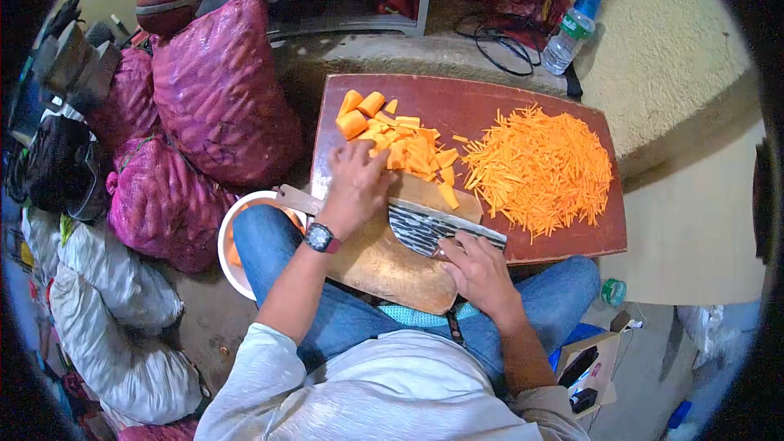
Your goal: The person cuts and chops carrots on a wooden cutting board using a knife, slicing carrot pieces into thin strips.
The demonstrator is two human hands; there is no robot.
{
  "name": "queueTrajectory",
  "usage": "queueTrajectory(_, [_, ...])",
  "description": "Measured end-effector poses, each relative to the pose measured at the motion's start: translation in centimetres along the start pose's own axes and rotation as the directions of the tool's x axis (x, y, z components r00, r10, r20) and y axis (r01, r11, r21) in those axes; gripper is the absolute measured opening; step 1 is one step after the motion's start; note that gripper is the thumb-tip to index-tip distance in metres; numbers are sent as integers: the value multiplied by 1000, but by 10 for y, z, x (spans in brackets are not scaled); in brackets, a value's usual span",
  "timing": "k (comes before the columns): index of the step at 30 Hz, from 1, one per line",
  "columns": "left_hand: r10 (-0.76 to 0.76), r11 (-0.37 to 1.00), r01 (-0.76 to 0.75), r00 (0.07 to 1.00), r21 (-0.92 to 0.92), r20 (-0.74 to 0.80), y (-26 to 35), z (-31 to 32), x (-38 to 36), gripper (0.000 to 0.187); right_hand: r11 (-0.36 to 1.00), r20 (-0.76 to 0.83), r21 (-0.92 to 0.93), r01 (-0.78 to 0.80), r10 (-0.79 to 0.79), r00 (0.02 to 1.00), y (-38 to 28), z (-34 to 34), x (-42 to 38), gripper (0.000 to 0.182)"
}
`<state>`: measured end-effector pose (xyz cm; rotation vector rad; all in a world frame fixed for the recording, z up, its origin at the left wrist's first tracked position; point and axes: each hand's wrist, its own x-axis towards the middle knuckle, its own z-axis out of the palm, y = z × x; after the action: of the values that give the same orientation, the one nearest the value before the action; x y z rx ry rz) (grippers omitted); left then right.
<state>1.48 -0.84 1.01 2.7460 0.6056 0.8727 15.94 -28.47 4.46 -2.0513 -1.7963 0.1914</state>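
Observation:
My right hand [478, 269] is wrapped round the handle of a broad cleaver [426, 230], whose blade has a dark and white streaked look. The blade lies over a wooden cutting board [384, 269] that rests across my lap and the table edge. My left hand [357, 184], with a watch [319, 237] at the wrist, reaches to the near side of a pile of carrot slices [412, 151]. Its fingers are apart and bent at the slices; the fingertips are partly hidden. Thick carrot chunks [353, 124] sit behind the slices. To the right lies a large heap of carrot shreds [543, 171].
A low red-brown table [572, 243] holds the carrots. A white tub [231, 265] with orange pieces stands by my left knee. Full pink mesh sacks [216, 106], a basketball [170, 0] and white sacks [114, 335] fill the left. A water bottle [567, 41] stands behind the table.

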Motion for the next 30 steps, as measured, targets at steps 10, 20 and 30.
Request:
queueTrajectory(10, [-270,945,319,882,68,-387,-127,-117,-28,45,1000,-13,-9,5,-5,1000,6,13,-1,48])
queueTrajectory(20, [-857,514,852,504,102,105,-267,-55,-351,51,998,-29,66,-23,25,999,2,18,3,44])
queueTrajectory(30, [-962,249,867,169,432,217,-243,39,-414,69,992,26,63,-113,111,993,7,21,-3,48])
